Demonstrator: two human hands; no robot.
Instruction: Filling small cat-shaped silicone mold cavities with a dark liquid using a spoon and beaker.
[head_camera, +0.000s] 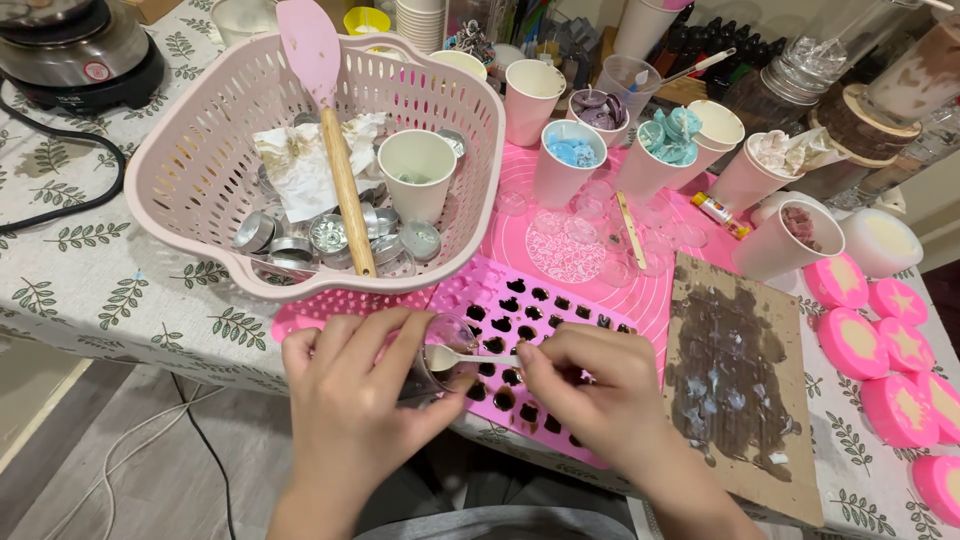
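Both hands are bare: the left hand (345, 400) and right hand (600, 395) show no rings, gloves or watch. Forearms are uncovered (no sleeve reaches either wrist). Fingernails look short and unpainted.

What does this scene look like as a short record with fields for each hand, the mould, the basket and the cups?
left hand: holds a small clear cup, tilted toward the spoon
right hand: holds a small spoon, its bowl at the cup's mouth
mould: pink tray, many cavities filled dark
basket: pink, holds a spatula, metal tins, crumpled paper and a white cup
cups behind: pink paper cups with blue, teal and purple pieces
right edge: pink round pieces with pale centres
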